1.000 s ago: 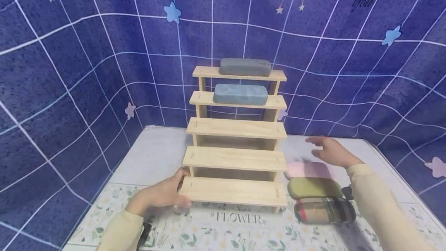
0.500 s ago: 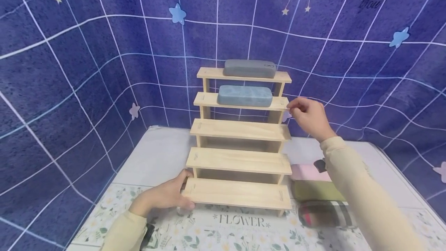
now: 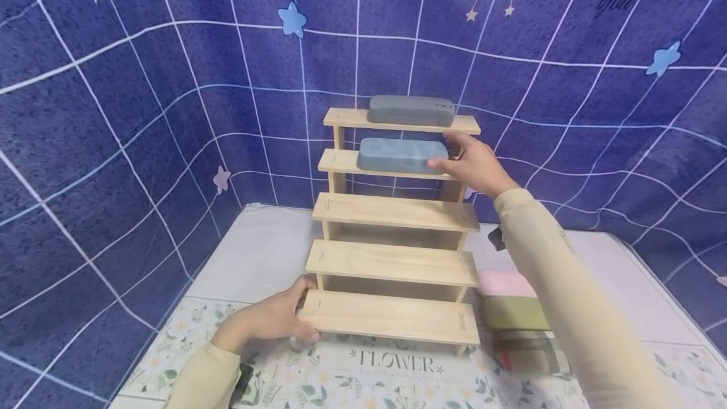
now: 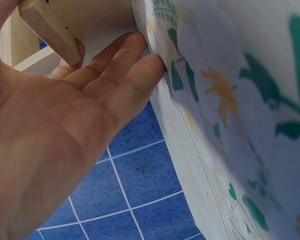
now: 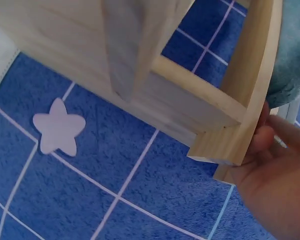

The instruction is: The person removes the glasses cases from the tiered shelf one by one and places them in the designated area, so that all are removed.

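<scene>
A five-step wooden rack point(image 3: 392, 317) stands on the table. A grey case point(image 3: 411, 110) lies on its top shelf and a blue case point(image 3: 397, 155) on the second. My right hand point(image 3: 454, 155) grips the blue case's right end, thumb in front and fingers over the top. In the right wrist view the right hand point(image 5: 275, 170) sits by the shelf's end point(image 5: 250, 90), under the blue case point(image 5: 290, 55). My left hand point(image 3: 284, 317) rests against the left end of the lowest shelf. Its fingers point(image 4: 115, 70) lie straight beside the board's corner point(image 4: 47, 25).
Pink point(image 3: 505, 283), green point(image 3: 514, 313) and plaid point(image 3: 528, 352) cases lie in a row on the table right of the rack, partly hidden by my right sleeve. A floral mat point(image 3: 386, 377) covers the table's front. A blue grid-patterned cloth hangs behind and at both sides.
My right hand rose from above the pink case, passed the rack's right side and came onto the blue case's right end. The left hand stayed at the lowest shelf.
</scene>
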### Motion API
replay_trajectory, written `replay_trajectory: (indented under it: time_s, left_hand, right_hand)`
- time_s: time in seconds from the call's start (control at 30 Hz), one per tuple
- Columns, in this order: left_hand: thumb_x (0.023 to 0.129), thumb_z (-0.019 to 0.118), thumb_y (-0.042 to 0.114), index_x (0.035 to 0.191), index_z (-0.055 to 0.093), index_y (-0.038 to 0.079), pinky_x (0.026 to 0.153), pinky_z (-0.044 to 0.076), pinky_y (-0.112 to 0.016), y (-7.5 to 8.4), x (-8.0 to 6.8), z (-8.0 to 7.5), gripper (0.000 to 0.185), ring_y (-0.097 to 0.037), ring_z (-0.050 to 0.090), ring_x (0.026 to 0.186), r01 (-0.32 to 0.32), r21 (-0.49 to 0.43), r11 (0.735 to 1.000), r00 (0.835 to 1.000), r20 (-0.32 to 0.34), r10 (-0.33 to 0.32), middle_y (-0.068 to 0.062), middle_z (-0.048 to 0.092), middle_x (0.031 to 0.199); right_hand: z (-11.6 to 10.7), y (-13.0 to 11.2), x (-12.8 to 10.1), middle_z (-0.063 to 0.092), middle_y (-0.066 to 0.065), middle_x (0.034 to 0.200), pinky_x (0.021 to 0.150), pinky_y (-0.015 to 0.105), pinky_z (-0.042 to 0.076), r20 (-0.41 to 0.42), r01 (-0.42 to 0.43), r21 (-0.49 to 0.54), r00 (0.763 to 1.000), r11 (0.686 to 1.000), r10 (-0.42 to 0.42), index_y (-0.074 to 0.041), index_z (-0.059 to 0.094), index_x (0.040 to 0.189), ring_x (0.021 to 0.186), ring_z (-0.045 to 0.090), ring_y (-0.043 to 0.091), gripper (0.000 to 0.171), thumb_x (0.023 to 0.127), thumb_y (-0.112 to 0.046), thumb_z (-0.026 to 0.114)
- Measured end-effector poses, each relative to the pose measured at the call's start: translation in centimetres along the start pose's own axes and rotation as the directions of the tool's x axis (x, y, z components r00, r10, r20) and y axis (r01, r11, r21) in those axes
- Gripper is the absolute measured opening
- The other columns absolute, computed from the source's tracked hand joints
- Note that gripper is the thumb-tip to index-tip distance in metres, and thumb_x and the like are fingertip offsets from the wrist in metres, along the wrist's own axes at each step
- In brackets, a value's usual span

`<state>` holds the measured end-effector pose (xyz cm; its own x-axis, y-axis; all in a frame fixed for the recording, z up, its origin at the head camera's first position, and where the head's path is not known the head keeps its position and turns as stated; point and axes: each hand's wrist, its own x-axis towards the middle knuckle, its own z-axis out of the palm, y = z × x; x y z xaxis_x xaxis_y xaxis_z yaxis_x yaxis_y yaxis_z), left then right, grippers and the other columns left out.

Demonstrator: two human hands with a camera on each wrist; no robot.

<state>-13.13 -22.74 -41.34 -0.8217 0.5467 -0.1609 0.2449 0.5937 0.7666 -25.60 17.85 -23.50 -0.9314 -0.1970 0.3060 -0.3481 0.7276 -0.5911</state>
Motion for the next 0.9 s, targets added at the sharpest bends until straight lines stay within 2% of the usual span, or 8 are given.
replay_trajectory:
  time_s: [0.1,0.2,0.43,0.53,0.8,0.9]
  left_hand:
    - [0.072,0.089,0.037,0.138,0.036,0.008,0.108,0.034,-0.063,0.3,-0.1,-0.1,0.089,-0.037,0.052,0.125,0.005,0.005,1.0,1.0,-0.003,-0.005,-0.018,0.054,0.135]
    - [0.072,0.089,0.035,0.137,0.036,0.008,0.108,0.034,-0.063,0.5,-0.2,-0.2,0.088,-0.036,0.053,0.122,0.012,0.0,1.0,1.0,-0.003,-0.012,-0.017,0.055,0.132]
    - [0.073,0.089,0.034,0.139,0.035,0.006,0.109,0.033,-0.063,0.3,0.0,0.1,0.09,-0.036,0.052,0.124,0.009,-0.003,1.0,1.0,0.001,-0.009,-0.017,0.054,0.133]
    - [0.073,0.089,0.033,0.139,0.035,0.006,0.109,0.033,-0.063,0.2,0.0,0.1,0.089,-0.037,0.052,0.124,0.007,-0.01,1.0,1.0,0.003,-0.007,-0.017,0.054,0.134]
    - [0.073,0.089,0.033,0.141,0.034,0.005,0.111,0.026,-0.066,0.4,0.0,0.1,0.092,-0.044,0.042,0.135,0.001,-0.028,1.0,1.0,0.001,-0.001,-0.023,0.047,0.143]
    - [0.073,0.089,0.034,0.141,0.034,0.005,0.111,0.027,-0.066,0.5,-0.1,0.1,0.092,-0.045,0.043,0.134,0.002,-0.019,1.0,1.0,-0.003,-0.002,-0.024,0.049,0.142]
  right_hand:
    - [-0.1,0.0,0.6,0.055,0.018,0.142,0.105,0.051,0.041,0.042,-0.002,-0.037,0.999,0.999,0.004,-0.008,0.042,0.153,0.123,0.055,0.036,0.092,0.083,-0.055,0.078]
    - [-0.1,0.0,1.0,0.05,0.018,0.148,0.112,0.052,0.035,0.069,-0.004,-0.059,0.998,0.998,0.008,-0.009,0.043,0.153,0.134,0.046,0.036,0.094,0.081,-0.056,0.08]
    - [-0.2,0.0,1.4,0.053,0.023,0.142,0.108,0.053,0.038,0.135,-0.023,-0.103,0.99,0.994,0.037,-0.011,0.037,0.156,0.114,0.052,0.033,0.099,0.079,-0.055,0.081]
    - [-0.2,-0.1,1.5,0.052,0.023,0.142,0.108,0.053,0.037,0.144,-0.03,-0.101,0.989,0.994,0.044,-0.01,0.037,0.156,0.115,0.051,0.033,0.097,0.08,-0.051,0.082]
    - [-0.4,0.3,1.5,0.057,0.016,0.133,0.106,0.051,0.038,0.118,-0.036,-0.054,0.992,0.998,0.042,-0.007,0.046,0.148,0.114,0.052,0.032,0.09,0.078,-0.047,0.085]
    - [-0.6,0.5,1.4,0.06,0.015,0.125,0.101,0.049,0.042,0.095,-0.037,-0.022,0.995,0.999,0.039,-0.007,0.049,0.145,0.109,0.054,0.031,0.086,0.077,-0.044,0.086]
